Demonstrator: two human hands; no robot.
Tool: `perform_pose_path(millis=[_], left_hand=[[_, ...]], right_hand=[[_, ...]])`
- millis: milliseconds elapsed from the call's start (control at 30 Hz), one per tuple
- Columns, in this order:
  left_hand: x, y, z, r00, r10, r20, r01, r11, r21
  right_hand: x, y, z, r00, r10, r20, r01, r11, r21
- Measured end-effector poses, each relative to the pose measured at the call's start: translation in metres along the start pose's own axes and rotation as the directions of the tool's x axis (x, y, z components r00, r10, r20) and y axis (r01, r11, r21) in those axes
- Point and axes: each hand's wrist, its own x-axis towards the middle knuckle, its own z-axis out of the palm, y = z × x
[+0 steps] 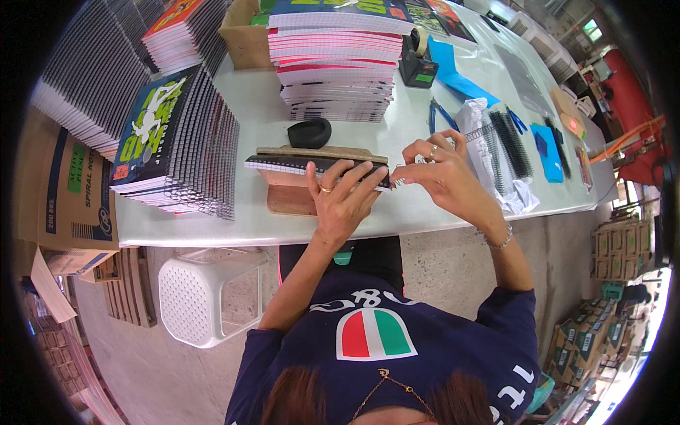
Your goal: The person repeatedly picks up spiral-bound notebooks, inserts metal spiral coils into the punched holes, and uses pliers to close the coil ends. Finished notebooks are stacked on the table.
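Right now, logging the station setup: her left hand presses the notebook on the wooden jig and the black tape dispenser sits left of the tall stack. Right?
Not quite. In the head view the tape dispenser sits right of the tall stack. The left hand does press the notebook on the wooden jig.
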Motion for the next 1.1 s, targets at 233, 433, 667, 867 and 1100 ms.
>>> perform_pose_path(millis=[233,433,667,867,1100], left_hand=[[0.038,-0.001,-0.010,0.986,-0.008,0.166,0.004,1.000,0.026],[0.055,0.003,-0.015,0.966,0.053,0.254,-0.069,0.996,0.054],[0.051,-0.018,-0.032,0.903,0.287,0.318,-0.226,0.950,-0.216],[0.043,-0.021,-0.038,0.874,0.347,0.340,-0.279,0.932,-0.233],[0.035,-0.026,-0.029,0.895,0.339,0.290,-0.270,0.929,-0.252]], right_hand=[[-0.004,0.013,0.012,0.988,0.145,-0.050,-0.131,0.967,0.218],[-0.005,0.005,0.022,0.943,0.332,-0.034,-0.286,0.855,0.433],[-0.004,0.022,0.020,0.935,0.159,0.316,-0.344,0.614,0.710],[0.060,0.065,0.075,0.993,0.058,0.103,-0.106,0.828,0.551],[0.131,0.059,0.182,0.945,-0.320,-0.073,0.324,0.944,0.055]])
